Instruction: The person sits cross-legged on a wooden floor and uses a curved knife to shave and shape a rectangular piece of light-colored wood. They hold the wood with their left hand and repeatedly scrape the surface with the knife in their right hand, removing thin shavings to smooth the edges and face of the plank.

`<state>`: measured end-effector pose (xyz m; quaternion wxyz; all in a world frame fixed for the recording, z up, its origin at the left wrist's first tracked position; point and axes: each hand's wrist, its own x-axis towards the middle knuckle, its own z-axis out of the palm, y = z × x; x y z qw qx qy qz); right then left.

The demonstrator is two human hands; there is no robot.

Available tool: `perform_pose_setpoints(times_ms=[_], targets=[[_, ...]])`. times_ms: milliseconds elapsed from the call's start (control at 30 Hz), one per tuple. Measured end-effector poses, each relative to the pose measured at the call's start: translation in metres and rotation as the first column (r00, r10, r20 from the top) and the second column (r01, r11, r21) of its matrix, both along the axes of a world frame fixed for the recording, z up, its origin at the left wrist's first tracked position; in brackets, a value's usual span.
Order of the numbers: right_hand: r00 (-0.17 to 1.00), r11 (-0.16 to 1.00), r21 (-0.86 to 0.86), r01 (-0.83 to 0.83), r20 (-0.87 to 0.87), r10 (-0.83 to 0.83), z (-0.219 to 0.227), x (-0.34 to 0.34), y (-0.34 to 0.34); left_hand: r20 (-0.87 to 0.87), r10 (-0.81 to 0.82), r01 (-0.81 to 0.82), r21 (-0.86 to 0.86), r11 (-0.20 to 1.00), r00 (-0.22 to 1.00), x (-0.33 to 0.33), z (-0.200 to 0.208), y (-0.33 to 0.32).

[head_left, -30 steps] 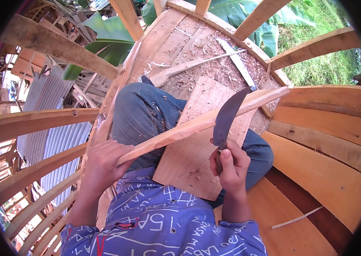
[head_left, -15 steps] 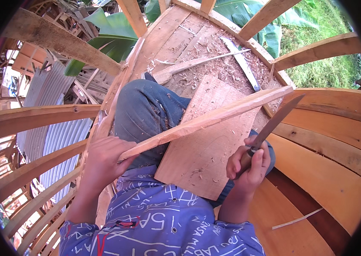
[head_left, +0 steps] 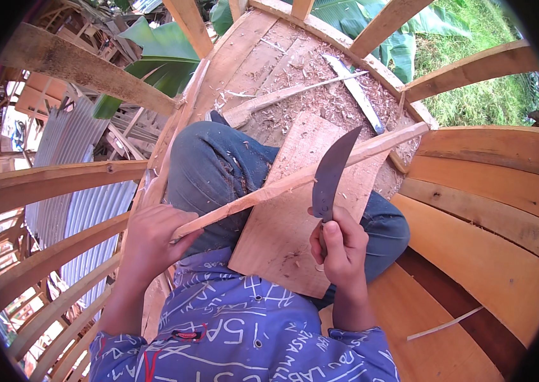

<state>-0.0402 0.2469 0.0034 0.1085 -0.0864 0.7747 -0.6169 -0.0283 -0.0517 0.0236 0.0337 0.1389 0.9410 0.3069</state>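
My left hand (head_left: 158, 237) is closed round the near end of a long, rough-cut wooden stick (head_left: 263, 193). The stick slants up to the right across my lap, over a flat wooden board (head_left: 276, 239) that lies on my legs. In my right hand (head_left: 339, 245) is a broad, dark-bladed knife (head_left: 333, 169), gripped by its handle with the blade pointing up. The blade overlaps the stick in this view; whether it touches the wood I cannot tell. Small shavings are scattered on the board.
Shavings cover the plank floor (head_left: 237, 67) ahead. A long pale blade (head_left: 357, 95) and a second carved piece of wood (head_left: 269, 102) lie there. Curved wooden ribs (head_left: 59, 178) rise at the left, with planking (head_left: 480, 216) at the right. A thin wood strip (head_left: 445, 323) rests at lower right.
My right hand has moved left with the knife, and its blade has turned from pointing up-right to nearly upright, now in front of the stick. My left hand keeps its hold.
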Motion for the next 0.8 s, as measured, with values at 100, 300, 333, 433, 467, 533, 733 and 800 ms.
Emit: perform_pose_setpoints(times_ms=[100,300,333,433,467,533,733,800], targets=[[0.965,0.889,-0.377,0.258,0.141,-0.220,0.008,0.004,0.003,-0.004,0.020,-0.020,0.015,1.000,1.000,0.004,-0.002,0.000],[0.984,0.976,-0.149,0.157,0.106,-0.142,0.001,0.009,-0.012,-0.031,0.007,-0.007,0.005,1.000,1.000,0.002,-0.003,0.001],[0.989,0.981,-0.139,0.132,0.084,-0.121,0.001,0.007,-0.009,-0.034,0.007,-0.007,0.003,1.000,0.999,0.004,-0.004,0.000],[0.991,0.978,-0.165,0.126,0.065,-0.117,0.001,0.004,-0.004,-0.019,0.012,-0.012,-0.007,1.000,1.000,0.007,-0.002,0.000],[0.984,0.963,-0.210,0.170,0.090,-0.154,-0.003,0.009,-0.011,0.002,0.018,-0.018,-0.012,1.000,1.000,0.005,-0.001,0.002],[0.976,0.942,-0.282,0.184,0.165,-0.141,-0.004,0.011,-0.013,0.015,0.019,-0.019,-0.021,1.000,1.000,0.005,0.000,0.003],[0.928,0.906,-0.419,0.069,0.361,0.097,-0.002,-0.003,0.008,0.034,0.009,-0.008,-0.013,1.000,0.999,0.002,0.002,0.003],[0.913,0.890,-0.451,0.062,0.385,0.131,-0.003,-0.005,0.011,0.027,0.016,-0.016,-0.003,1.000,1.000,0.002,0.000,0.004]])
